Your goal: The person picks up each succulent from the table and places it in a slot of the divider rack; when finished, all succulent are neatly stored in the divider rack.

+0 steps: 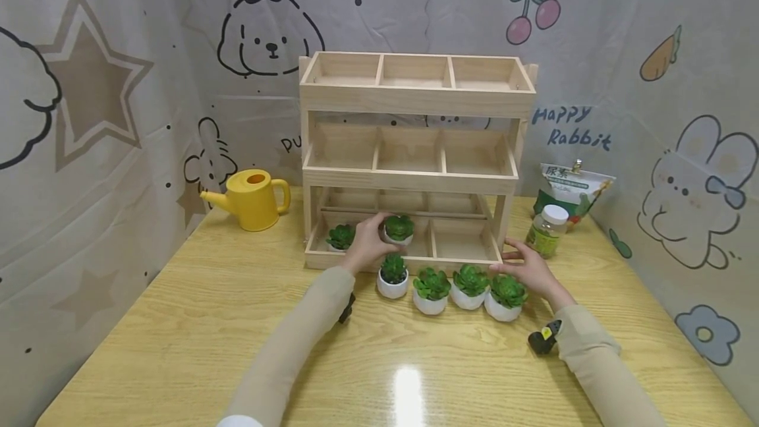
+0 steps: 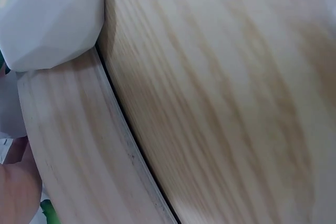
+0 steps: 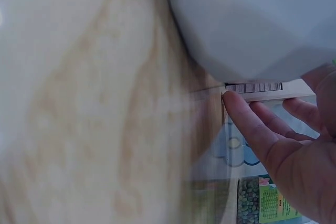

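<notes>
My left hand [image 1: 369, 242] holds a small succulent in a white pot [image 1: 399, 230] at the middle compartment of the wooden shelf's lowest tray [image 1: 340, 260]. Another potted succulent [image 1: 340, 237] sits in that tray's left compartment. At the shelf's lower right corner, the fingers of my right hand [image 1: 526, 267] reach out, with the thumb close to the rightmost potted succulent [image 1: 505, 298]. In the right wrist view those fingers are extended beside a faceted white pot [image 3: 257, 24]. The left wrist view has a white pot [image 2: 50, 19] large, with only part of my left hand [image 2: 20, 190].
More potted succulents [image 1: 431, 291] stand on the wooden table [image 1: 207, 348] before the shelf. A yellow watering can [image 1: 256, 201] is on the left. To the right are a white-lidded jar [image 1: 547, 231] and a clipped bag [image 1: 569, 190]. A patterned curtain [image 1: 373, 5] hangs behind.
</notes>
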Demonstrator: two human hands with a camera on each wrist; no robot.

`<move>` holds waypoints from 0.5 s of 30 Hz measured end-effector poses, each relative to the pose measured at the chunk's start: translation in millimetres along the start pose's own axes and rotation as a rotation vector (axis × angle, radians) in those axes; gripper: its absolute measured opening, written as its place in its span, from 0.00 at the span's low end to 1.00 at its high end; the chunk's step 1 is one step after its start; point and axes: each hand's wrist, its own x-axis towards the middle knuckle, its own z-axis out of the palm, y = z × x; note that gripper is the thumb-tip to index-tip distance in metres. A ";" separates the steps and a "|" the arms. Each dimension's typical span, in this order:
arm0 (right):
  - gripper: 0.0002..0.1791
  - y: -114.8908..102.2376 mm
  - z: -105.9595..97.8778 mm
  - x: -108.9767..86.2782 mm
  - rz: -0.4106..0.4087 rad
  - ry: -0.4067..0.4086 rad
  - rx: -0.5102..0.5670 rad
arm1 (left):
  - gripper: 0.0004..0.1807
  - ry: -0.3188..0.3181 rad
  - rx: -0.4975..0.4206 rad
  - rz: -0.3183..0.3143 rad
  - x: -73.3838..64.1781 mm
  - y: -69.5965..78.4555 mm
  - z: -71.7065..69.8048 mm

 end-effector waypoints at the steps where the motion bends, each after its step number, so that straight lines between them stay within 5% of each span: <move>1: 0.48 -0.2 0.0 -0.2 0.001 -0.001 0.000 | 0.38 -0.013 -0.004 -0.008 0.4 0.0 0.3; 15: 0.48 -0.5 -0.2 -0.6 0.010 -0.010 0.004 | 0.40 -0.131 0.014 -0.054 9.0 -0.2 3.5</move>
